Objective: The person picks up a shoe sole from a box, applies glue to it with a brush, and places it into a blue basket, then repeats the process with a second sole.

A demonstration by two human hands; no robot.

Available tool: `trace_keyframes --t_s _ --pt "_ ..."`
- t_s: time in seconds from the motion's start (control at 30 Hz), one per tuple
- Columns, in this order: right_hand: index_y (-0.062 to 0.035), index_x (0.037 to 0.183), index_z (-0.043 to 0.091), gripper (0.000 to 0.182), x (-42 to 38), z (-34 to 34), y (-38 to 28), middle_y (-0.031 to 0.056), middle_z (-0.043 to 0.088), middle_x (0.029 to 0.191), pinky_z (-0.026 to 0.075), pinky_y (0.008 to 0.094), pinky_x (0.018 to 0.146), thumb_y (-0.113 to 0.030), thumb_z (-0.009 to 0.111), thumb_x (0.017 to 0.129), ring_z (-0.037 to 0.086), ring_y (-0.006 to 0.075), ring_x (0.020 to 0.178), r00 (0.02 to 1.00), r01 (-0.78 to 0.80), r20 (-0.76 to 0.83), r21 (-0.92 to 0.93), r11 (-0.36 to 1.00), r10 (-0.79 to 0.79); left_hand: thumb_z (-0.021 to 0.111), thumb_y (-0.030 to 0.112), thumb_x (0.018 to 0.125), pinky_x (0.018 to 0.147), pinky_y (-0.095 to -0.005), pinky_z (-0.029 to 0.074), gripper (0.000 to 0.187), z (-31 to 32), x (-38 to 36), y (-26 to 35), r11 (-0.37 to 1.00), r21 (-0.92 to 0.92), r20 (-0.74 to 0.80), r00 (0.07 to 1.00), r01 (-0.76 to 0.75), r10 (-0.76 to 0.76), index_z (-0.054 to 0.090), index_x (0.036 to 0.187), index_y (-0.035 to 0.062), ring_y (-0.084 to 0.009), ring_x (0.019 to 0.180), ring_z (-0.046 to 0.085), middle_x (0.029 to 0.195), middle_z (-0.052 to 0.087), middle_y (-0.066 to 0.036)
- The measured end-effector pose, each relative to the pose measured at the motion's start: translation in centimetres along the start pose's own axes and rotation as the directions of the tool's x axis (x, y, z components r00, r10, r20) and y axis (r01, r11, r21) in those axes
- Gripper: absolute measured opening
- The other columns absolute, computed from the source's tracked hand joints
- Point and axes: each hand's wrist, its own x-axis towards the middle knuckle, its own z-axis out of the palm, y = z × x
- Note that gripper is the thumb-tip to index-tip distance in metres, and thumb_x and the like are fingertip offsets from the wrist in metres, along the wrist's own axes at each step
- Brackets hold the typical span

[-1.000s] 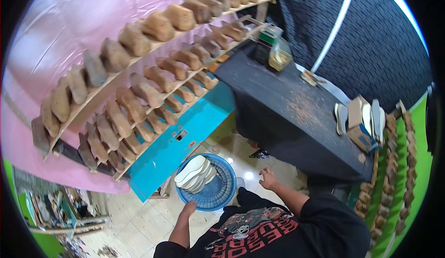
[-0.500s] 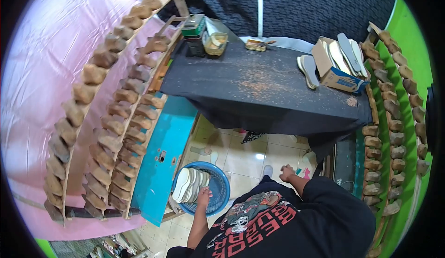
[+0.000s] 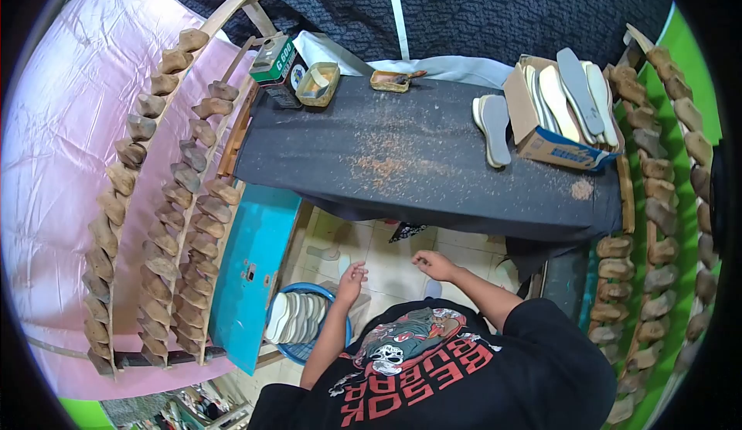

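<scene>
My left hand is in the air above the tiled floor, its fingers loosely apart with nothing in them. Just below and left of it is a blue plastic basin holding a row of pale shoe insoles. My right hand hangs at about the same height, fingers loosely bent, and no object shows in it. Both hands are in front of my body and short of the cloth-covered table, touching neither it nor the basin.
On the table stand a box of insoles, a small insole stack, a green-and-black can, a basket and a small tray with a brush. Brown crumbs lie scattered. Racks of wooden shoe lasts flank both sides.
My left hand has moved up and away from the basin. My right hand has come inward, nearer to the left one. The view has shifted, bringing the table closer.
</scene>
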Motion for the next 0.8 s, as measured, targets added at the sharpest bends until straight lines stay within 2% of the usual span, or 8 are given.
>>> trace_keyframes --t_s 0.07,0.17,0.23,0.33,0.5,0.63,0.7,0.8 --pt "-0.0026 0.109 0.064 0.021 1.6 -2.3 -3.9 0.0137 0.071 0.102 0.053 0.0388 0.086 -0.012 0.060 0.090 0.067 0.0277 0.096 0.999 0.033 0.029 0.062 0.998 -0.034 0.051 0.020 0.101 0.084 -0.0280 0.048 0.038 2.0 1.9 3.0 0.999 -0.010 0.013 0.999 -0.040 0.040 0.054 0.136 0.0059 -0.0176 0.094 0.064 0.109 0.067 -0.009" --pt "-0.0014 0.109 0.064 0.020 3.4 -4.9 -9.2 0.0134 0.071 0.102 0.054 0.0375 0.085 -0.009 0.059 0.091 0.069 0.0263 0.095 0.990 0.117 0.053 0.181 0.976 -0.129 0.051 0.023 0.103 0.086 -0.0284 0.046 0.037 4.6 2.7 8.4 0.990 0.016 0.107 0.985 -0.137 0.135 0.053 0.138 0.0114 -0.0144 0.102 0.062 0.117 0.066 -0.006" --pt "-0.0007 0.109 0.064 0.019 4.8 -5.8 -11.6 0.0126 0.072 0.102 0.054 0.0359 0.083 -0.008 0.058 0.092 0.069 0.0244 0.094 0.983 0.164 0.043 0.224 0.961 -0.178 0.050 0.017 0.103 0.091 -0.0293 0.047 0.036 5.4 3.4 11.3 0.956 -0.116 0.271 0.917 -0.270 0.292 0.053 0.137 0.0075 -0.0140 0.105 0.061 0.116 0.065 -0.005" --pt "-0.0005 0.109 0.065 0.015 7.1 -6.6 -13.2 0.0071 0.071 0.098 0.053 0.0283 0.077 -0.007 0.055 0.100 0.067 0.0136 0.086 0.975 0.185 -0.180 0.328 0.926 -0.131 0.050 0.013 0.103 0.093 -0.0300 0.048 0.035 5.1 5.2 14.2 0.951 -0.170 0.312 0.901 -0.260 0.302 0.053 0.136 0.0044 -0.0137 0.105 0.061 0.113 0.064 -0.004" --pt "-0.0002 0.107 0.065 0.014 10.0 -9.1 -15.3 0.0057 0.071 0.096 0.054 0.0281 0.077 -0.006 0.055 0.099 0.067 0.0124 0.085 0.948 0.149 -0.313 0.270 0.951 -0.059 0.053 0.021 0.104 0.082 -0.0252 0.049 0.033 3.4 10.6 17.1 0.942 -0.278 0.322 0.905 -0.189 0.277 0.055 0.134 0.0059 -0.0093 0.093 0.061 0.106 0.064 -0.001" --pt "-0.0001 0.108 0.064 0.013 12.3 -12.6 -15.3 0.0062 0.071 0.096 0.054 0.0268 0.075 -0.005 0.056 0.099 0.066 0.0109 0.082 0.921 0.019 -0.382 0.227 0.974 0.072 0.049 0.012 0.103 0.075 -0.0232 0.049 0.033 2.6 15.5 21.0 0.942 -0.228 0.416 0.850 -0.247 0.323 0.054 0.135 0.0057 -0.0088 0.086 0.060 0.105 0.062 -0.001" --pt "-0.0013 0.110 0.065 0.017 13.9 -13.9 -14.9 0.0057 0.072 0.093 0.053 0.0270 0.072 -0.003 0.054 0.097 0.066 0.0105 0.076 0.841 0.064 -0.531 0.287 0.956 0.104 0.048 0.011 0.103 0.075 -0.0236 0.050 0.033 2.6 17.4 23.9 0.938 -0.254 0.451 0.829 -0.237 0.332 0.054 0.135 0.0054 -0.0090 0.086 0.059 0.106 0.061 -0.002" --pt "-0.0006 0.108 0.065 0.015 16.3 -16.7 -17.2 0.0065 0.072 0.093 0.052 0.0271 0.073 -0.004 0.055 0.097 0.065 0.0107 0.079 0.783 -0.025 -0.602 0.223 0.974 0.159 0.047 0.010 0.103 0.075 -0.0243 0.050 0.033 2.2 20.3 26.6 0.941 -0.263 0.521 0.790 -0.212 0.324 0.054 0.135 0.0046 -0.0094 0.086 0.059 0.107 0.061 -0.003"
